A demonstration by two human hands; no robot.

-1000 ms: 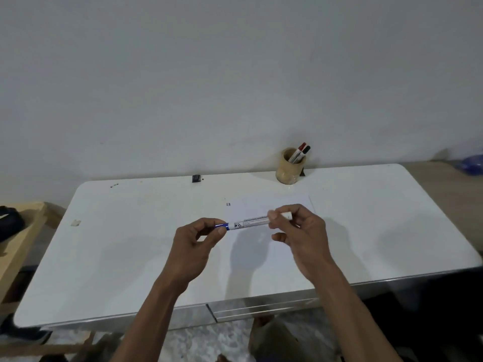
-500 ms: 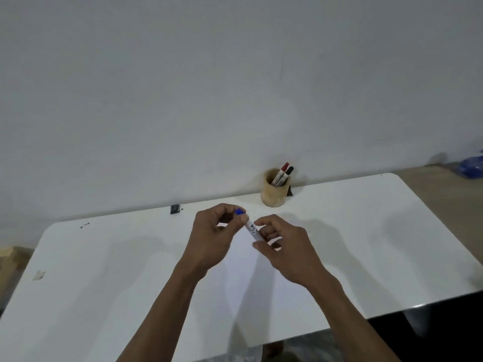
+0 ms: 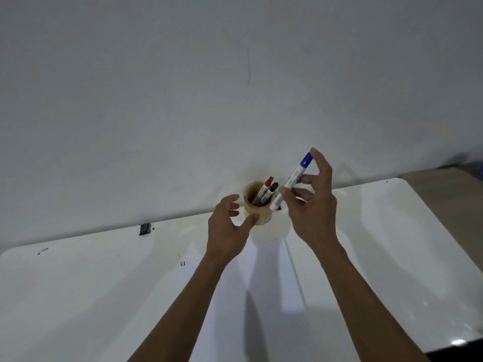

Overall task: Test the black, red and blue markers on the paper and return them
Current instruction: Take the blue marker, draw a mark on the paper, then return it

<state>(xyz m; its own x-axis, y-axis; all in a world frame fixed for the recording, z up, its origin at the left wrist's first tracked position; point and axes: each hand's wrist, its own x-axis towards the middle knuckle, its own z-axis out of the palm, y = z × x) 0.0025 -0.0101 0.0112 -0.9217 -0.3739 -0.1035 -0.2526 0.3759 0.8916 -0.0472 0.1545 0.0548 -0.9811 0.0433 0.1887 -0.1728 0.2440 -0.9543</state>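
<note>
My right hand [image 3: 312, 205] holds the blue marker [image 3: 292, 181], capped, tilted with its blue cap up and its lower end just right of the wooden pen cup [image 3: 257, 214]. Inside the cup stand the red marker [image 3: 267, 184] and the black marker [image 3: 272, 188]. My left hand [image 3: 226, 226] is open at the cup's left side, thumb against its front wall. The sheet of paper [image 3: 264, 280] lies on the white table [image 3: 104, 283] below my hands, partly hidden by my forearms.
A small black object [image 3: 145, 229] sits at the table's back edge by the grey wall [image 3: 183, 87]. Small dark marks [image 3: 182, 263] show near the paper's left corner. The table's right edge [image 3: 444, 231] borders a wooden surface.
My left hand let go of the blue marker and moved to the cup. My right hand lifted the marker up beside the cup. The view moved closer to the wall.
</note>
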